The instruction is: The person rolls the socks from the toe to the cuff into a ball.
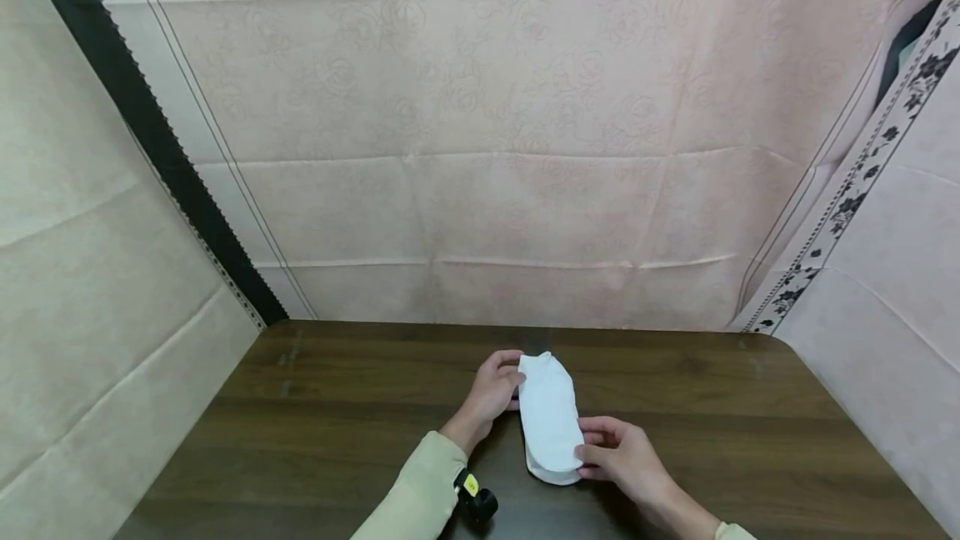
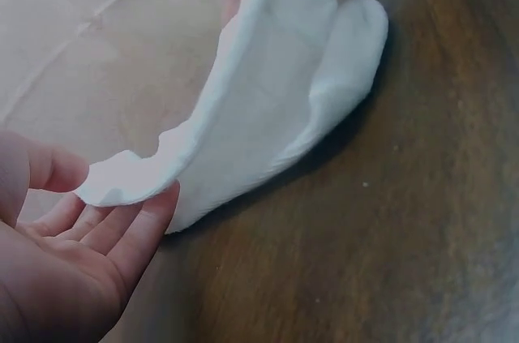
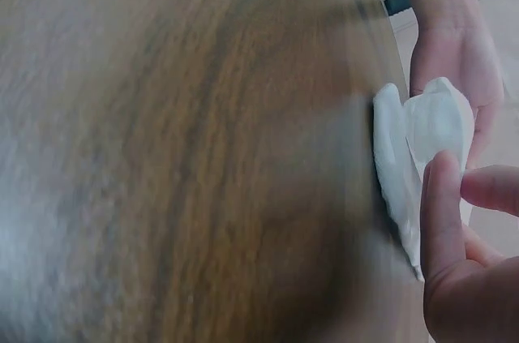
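Two white socks lie one over the other; the upper sock (image 1: 550, 411) covers most of the lower sock (image 1: 553, 477) in the head view. My left hand (image 1: 487, 394) pinches the upper sock's far left end, thumb above and fingers beneath. At its near right edge, my right hand (image 1: 626, 458) holds the same sock between thumb and fingers. The left wrist view shows the upper sock (image 2: 251, 92) raised along one side, with the lower sock (image 2: 353, 59) on the table. Fingers hide part of the upper sock (image 3: 442, 120) in the right wrist view.
The dark brown wooden table (image 1: 337, 407) extends to both sides of the socks. Pale patterned cloth (image 1: 487, 148) hangs behind it, with more cloth at left and right. A black wrist camera (image 1: 480, 504) sits by the left sleeve (image 1: 423, 482).
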A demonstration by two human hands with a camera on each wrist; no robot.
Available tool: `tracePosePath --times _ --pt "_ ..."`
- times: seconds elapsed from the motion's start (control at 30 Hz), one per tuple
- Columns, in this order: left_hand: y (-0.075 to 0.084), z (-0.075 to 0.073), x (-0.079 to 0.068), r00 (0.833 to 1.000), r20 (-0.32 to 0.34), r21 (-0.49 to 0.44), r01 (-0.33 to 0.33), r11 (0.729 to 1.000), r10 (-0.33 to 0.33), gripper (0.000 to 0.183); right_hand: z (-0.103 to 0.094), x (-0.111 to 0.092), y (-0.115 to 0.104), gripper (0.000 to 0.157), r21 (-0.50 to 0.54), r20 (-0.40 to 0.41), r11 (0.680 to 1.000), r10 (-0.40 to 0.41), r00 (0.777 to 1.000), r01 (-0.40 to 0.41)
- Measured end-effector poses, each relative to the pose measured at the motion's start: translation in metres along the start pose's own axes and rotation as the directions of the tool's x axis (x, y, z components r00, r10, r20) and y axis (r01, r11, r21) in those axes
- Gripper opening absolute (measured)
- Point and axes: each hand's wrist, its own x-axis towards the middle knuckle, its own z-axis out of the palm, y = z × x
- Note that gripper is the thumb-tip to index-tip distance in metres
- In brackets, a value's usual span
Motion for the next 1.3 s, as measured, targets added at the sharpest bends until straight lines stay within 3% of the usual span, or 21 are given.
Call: tracePosePath --times 0.37,0.6,0.87,1.03,1.17,1.3 --pt "0.0 0.003 -0.004 0.999 -0.011 0.045 0.031 0.999 -0.031 0.039 -0.002 -0.002 0.006 0.049 0.026 0.073 1.0 0.005 0.997 -0.007" --pt "-0.003 0.0 -0.002 1.0 0.005 0.039 0.017 0.999 -0.017 0.04 0.0 -0.002 0.005 0.049 0.013 0.067 0.999 0.035 0.997 -0.036" --pt "-0.003 -0.002 -0.005 0.998 -0.002 0.11 -0.069 0.992 0.069 0.041 0.001 -0.003 0.005 0.052 -0.051 0.011 0.998 -0.018 1.0 0.019" --pt "0.001 -0.007 -0.01 0.989 0.015 0.235 -0.148 0.961 0.148 0.039 -0.001 -0.004 0.004 0.048 -0.146 -0.013 0.987 -0.068 0.998 0.065" --pt "0.003 -0.016 -0.018 0.974 0.049 0.383 -0.223 0.897 0.221 0.033 -0.004 -0.005 0.001 0.04 -0.247 -0.05 0.962 -0.131 0.99 0.115" --pt "0.005 -0.025 -0.031 0.966 0.134 0.459 -0.26 0.85 0.223 0.024 -0.007 -0.006 -0.004 0.027 -0.356 -0.073 0.916 -0.225 0.972 0.185"
